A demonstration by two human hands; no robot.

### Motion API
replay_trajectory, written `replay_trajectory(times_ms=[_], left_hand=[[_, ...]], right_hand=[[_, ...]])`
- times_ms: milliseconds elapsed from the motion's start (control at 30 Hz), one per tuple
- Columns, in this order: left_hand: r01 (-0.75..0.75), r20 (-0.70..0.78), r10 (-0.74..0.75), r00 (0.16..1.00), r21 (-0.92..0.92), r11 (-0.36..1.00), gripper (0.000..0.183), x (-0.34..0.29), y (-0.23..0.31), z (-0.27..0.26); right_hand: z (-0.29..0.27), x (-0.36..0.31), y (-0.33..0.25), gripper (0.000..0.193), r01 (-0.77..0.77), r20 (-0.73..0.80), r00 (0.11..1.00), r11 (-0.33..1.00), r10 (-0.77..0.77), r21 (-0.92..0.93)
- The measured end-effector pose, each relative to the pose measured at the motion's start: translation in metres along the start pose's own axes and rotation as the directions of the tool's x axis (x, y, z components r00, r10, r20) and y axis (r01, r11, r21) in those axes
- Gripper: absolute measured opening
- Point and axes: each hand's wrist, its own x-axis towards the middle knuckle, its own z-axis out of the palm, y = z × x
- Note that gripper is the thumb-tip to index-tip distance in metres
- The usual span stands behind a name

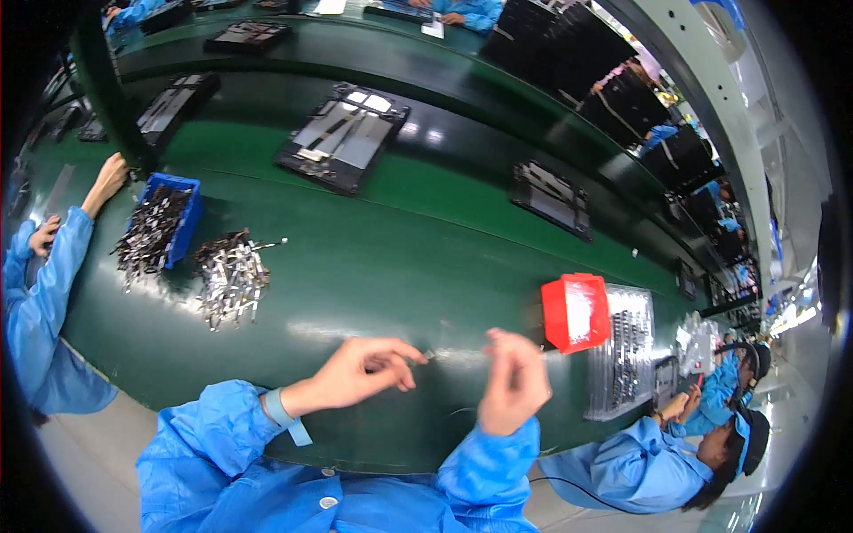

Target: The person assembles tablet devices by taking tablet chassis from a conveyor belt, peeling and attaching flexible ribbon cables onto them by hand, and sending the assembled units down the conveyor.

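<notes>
My left hand (357,371), with a blue band at the wrist, is held over the front of the green table. Its fingers are curled, and a tiny thing I cannot make out shows at the fingertips. To its right, my right hand (514,380) is raised with the fingers drawn together; whatever is in them, if anything, is hidden. The hands are apart. Nearest to the right hand stands a red bin (553,313) with a pale inside. Left of my left hand lies a loose pile of small metallic flex cables (233,280).
A blue bin (189,222) overflows with similar cables. Beyond the red bin is a clear plastic tray (604,391) of small parts. Opened tablet-like devices (342,138) lie on the line at the back. Co-workers in blue sit at both sides; one arm (67,258) reaches toward the blue bin.
</notes>
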Motion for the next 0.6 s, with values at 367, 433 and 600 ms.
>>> replay_trajectory(times_ms=[367, 433, 600], left_hand=[[0.025, 0.004, -0.027, 1.0, 0.244, 0.969, 0.027, 0.005, -0.017, -0.013], [0.013, 0.027, -0.021, 0.999, 0.271, 0.962, 0.027, 0.005, -0.019, -0.013], [-0.003, 0.019, -0.004, 1.0, 0.335, 0.942, 0.025, 0.004, -0.023, -0.018]], right_hand=[[-0.104, 0.085, 0.141, 0.016, -0.295, 0.035, 0.926, 0.776, 0.377, -0.558], [-0.109, 0.096, 0.159, 0.021, -0.3, 0.052, 0.886, 0.658, 0.46, -0.691], [-0.101, 0.145, 0.192, 0.039, -0.224, 0.224, 0.867, 0.75, 0.445, -0.623]])
